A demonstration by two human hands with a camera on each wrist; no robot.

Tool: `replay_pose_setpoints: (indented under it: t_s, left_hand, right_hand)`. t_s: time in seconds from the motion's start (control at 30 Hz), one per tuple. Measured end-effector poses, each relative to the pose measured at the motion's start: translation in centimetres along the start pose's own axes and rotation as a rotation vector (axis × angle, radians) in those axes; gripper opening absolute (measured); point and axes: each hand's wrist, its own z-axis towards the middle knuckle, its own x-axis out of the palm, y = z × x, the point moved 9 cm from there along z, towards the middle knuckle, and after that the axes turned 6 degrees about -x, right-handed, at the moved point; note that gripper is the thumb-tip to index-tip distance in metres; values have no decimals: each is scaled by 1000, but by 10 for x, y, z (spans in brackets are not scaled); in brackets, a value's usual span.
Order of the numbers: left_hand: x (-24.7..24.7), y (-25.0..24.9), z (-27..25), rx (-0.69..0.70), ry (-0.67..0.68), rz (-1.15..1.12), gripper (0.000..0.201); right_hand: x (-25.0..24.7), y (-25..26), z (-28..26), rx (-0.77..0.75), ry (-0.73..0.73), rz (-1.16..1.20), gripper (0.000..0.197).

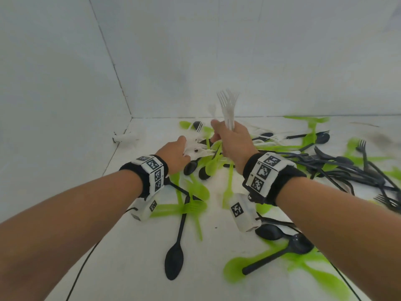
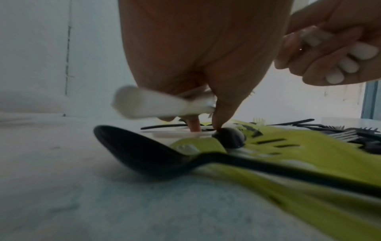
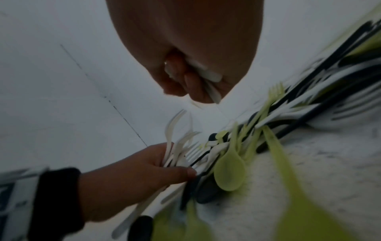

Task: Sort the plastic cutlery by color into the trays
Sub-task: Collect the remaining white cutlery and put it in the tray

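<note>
White is the colour being gathered: the right hand (image 1: pixel 233 140) grips a bunch of white forks (image 1: pixel 227 107) upright above the pile (image 1: pixel 249 153), while the left hand (image 1: pixel 173 155) clutches more white pieces (image 1: pixel 198 149) low at the pile's near edge, a fingertip on a black spoon (image 2: pixel 228 137). No tray shows. Next, I judge, both bundles must be joined and carried to a tray, without snagging green or black pieces
</note>
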Motion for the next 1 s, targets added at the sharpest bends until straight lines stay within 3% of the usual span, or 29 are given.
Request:
replay_pose_setpoints:
  t_s: [0.07,0.17,0.27,0.5,0.57,0.67,0.77,0.9,1.0]
  left_hand:
    - [6,-4,3,22,8,14,31]
    - [5,-10,7,68,1,33,35]
    - [4,-12,7,86,10,36,35]
    - [-15,-16,-7,100,-64,-58,20]
    - [-22,-17,-16,94,-99,-110,19]
    - [-30,-20,-28,67,-142,-285,19]
    - [-31,-29,-29,3,-146,-599,18]
    - [-3,-58,-22,-108,-51,-1046,35]
    - [23,-92,-23,-118,19,-1224,35]
  right_hand:
    - [-9,-9,-2,8,-12,-112,13]
    - [-22,-33,-4,113,20,-164,41]
    - [-37,-39,-2,92,-16,-283,26]
    - [-58,-46,-6,78,-196,-162,17]
    - [-62,-47,-8,82,-242,-117,28]
    - [-66,-47,-12,82,-283,-24,36]
    - [-59,-43,-21,88,-246,48,23]
    - [-42,-32,-39,60,-166,124,24]
    - [-35,-34,-53,37,-116,177,27]
